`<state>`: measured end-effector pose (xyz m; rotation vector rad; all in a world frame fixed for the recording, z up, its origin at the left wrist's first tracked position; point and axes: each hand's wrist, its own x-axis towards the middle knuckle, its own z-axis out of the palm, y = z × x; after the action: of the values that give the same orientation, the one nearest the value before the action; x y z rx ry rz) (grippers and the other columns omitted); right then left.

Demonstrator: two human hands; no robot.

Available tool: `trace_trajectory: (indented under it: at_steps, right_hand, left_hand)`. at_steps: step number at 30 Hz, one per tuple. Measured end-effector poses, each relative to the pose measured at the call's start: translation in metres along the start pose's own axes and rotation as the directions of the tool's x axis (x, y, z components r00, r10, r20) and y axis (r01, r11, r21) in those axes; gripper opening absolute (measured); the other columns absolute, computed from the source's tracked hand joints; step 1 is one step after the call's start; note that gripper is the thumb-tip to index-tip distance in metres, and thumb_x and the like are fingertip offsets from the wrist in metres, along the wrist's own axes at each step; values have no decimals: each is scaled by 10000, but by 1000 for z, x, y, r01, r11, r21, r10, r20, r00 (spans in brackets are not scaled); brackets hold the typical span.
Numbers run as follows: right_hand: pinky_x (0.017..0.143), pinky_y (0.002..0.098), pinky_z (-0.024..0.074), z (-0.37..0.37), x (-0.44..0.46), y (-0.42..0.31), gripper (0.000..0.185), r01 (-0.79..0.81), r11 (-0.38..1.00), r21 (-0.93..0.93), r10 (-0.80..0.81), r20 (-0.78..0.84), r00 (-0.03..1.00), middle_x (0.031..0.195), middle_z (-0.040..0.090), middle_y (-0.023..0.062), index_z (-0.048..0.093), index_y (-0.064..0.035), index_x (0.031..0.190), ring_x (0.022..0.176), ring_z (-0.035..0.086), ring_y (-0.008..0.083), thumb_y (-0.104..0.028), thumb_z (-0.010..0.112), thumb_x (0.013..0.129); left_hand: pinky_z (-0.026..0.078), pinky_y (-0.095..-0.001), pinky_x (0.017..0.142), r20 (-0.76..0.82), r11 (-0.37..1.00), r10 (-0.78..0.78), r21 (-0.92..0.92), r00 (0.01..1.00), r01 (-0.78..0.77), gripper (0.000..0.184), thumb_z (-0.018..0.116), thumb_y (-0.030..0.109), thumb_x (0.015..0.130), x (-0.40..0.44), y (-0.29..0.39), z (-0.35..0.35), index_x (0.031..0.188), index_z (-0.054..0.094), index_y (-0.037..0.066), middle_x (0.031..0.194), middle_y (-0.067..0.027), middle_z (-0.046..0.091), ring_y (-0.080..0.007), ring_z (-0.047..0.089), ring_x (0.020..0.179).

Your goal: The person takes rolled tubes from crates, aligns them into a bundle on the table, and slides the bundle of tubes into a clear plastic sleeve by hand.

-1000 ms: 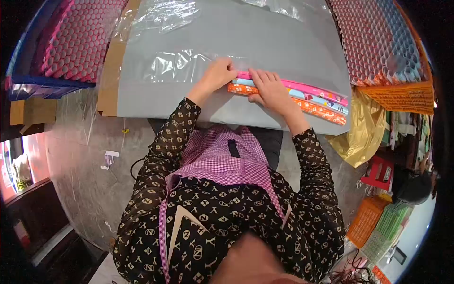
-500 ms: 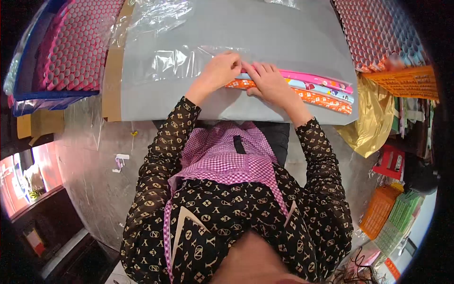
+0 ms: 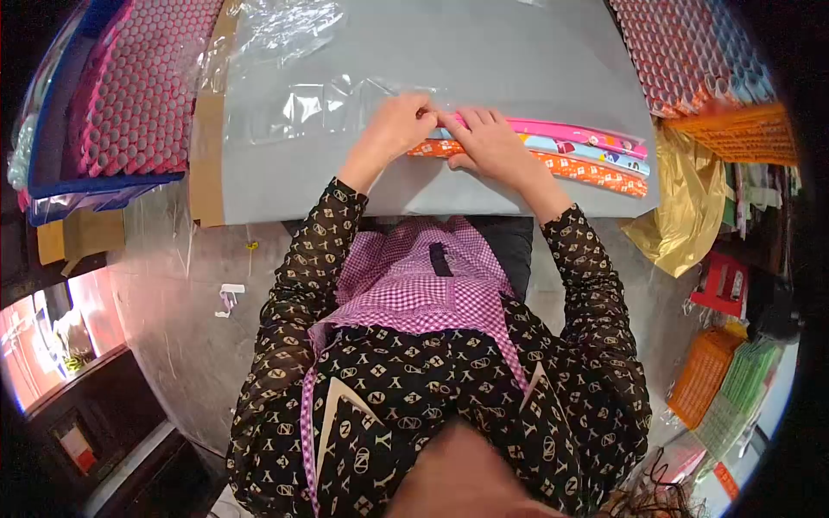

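Observation:
Three slim patterned rolls, which look like wrapping paper, lie side by side on the grey table: a pink roll, a light blue roll and an orange roll. My right hand grips across them, its fingers over the pink roll and its thumb by the orange one. At their left ends, my left hand is closed in a pinch on a clear plastic bag, which stretches out flat to the left. The fingertips hide exactly where bag and rolls meet.
A blue crate packed with pink rolls stands at the left. At the right, an orange basket holds more rolls, with gold film hanging below it. More clear plastic lies at the back of the grey table.
The view has shifted slightly. Both hands stay at the left part of the rolls, the left still pinching, with only small finger movement.

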<state>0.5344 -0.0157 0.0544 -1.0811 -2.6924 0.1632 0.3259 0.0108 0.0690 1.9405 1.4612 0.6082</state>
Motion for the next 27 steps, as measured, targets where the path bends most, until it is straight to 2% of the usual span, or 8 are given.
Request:
trace_trajectory:
  at_steps: [3, 7, 9, 10, 12, 18, 25, 27]
  right_hand:
    - [994, 453, 393, 0, -1, 1, 789, -8, 1000, 13, 8, 4, 1000, 1270, 508, 165, 383, -92, 1425, 1183, 485, 339, -443, 676, 782]
    - [996, 458, 392, 1, -1, 0, 778, -13, 1000, 6, 13, -3, 1000, 1264, 511, 167, 388, -110, 1420, 1180, 487, 341, -445, 678, 780]
    - [991, 454, 396, 1, -2, 1, 755, -5, 1000, 27, 5, -18, 1000, 1251, 517, 166, 402, -125, 1407, 1172, 492, 337, -436, 683, 779]
    - [991, 454, 396, 0, -1, 0, 755, -4, 1000, 28, 4, -19, 1000, 1251, 517, 166, 402, -125, 1407, 1172, 492, 337, -436, 683, 779]
    - [979, 447, 404, -2, -1, -2, 740, 0, 1000, 13, 0, -22, 1000, 1234, 521, 163, 415, -134, 1393, 1163, 499, 327, -418, 696, 771]
    - [967, 435, 411, -2, 0, -2, 739, -12, 1000, 14, 12, -6, 1000, 1222, 523, 157, 420, -135, 1389, 1144, 508, 318, -385, 716, 759]
    - [960, 447, 410, -2, -1, -4, 738, 8, 1000, 16, -7, -60, 998, 1225, 527, 168, 419, -141, 1395, 1128, 508, 319, -362, 724, 761]
    - [962, 463, 406, -2, -2, -4, 746, -17, 998, 61, 20, -57, 998, 1234, 527, 175, 409, -149, 1409, 1136, 507, 326, -353, 725, 765]
  left_hand:
    - [511, -381, 712, 54, 999, -4, 32, 999, 3, 247, 606, 233, 829, 3, 0, 1, 916, 686, 16, 864, -167, 689, -294, 667, 777]
    - [513, -377, 707, 12, 1000, 17, 19, 1000, -17, 236, 601, 213, 826, 0, 2, -1, 913, 686, 11, 871, -182, 687, -293, 673, 785]
    - [514, -362, 703, -129, 994, -84, 60, 988, 92, 236, 600, 202, 823, 0, 4, -2, 914, 681, -1, 843, -191, 678, -292, 665, 766]
    - [514, -362, 703, -130, 994, -85, 61, 988, 93, 236, 600, 202, 823, -1, 4, -3, 914, 681, -1, 843, -191, 678, -292, 665, 766]
    - [508, -333, 685, -348, 998, -66, -26, 935, 61, 211, 603, 173, 826, -2, 2, -3, 902, 668, -13, 790, -176, 666, -232, 644, 713]
    - [489, -280, 654, -498, 964, -176, -261, 849, 46, 161, 600, 107, 855, -8, 0, 7, 901, 636, -43, 760, -86, 659, -114, 591, 686]
    - [463, -243, 678, -381, 881, -246, -471, 891, 43, 215, 569, 80, 873, -14, -1, 5, 1035, 627, -47, 831, -33, 627, -98, 562, 756]
    - [459, -240, 691, -210, 896, -194, -435, 958, 86, 241, 553, 78, 881, -18, 3, 0, 1075, 628, -43, 852, -31, 620, -92, 557, 787]
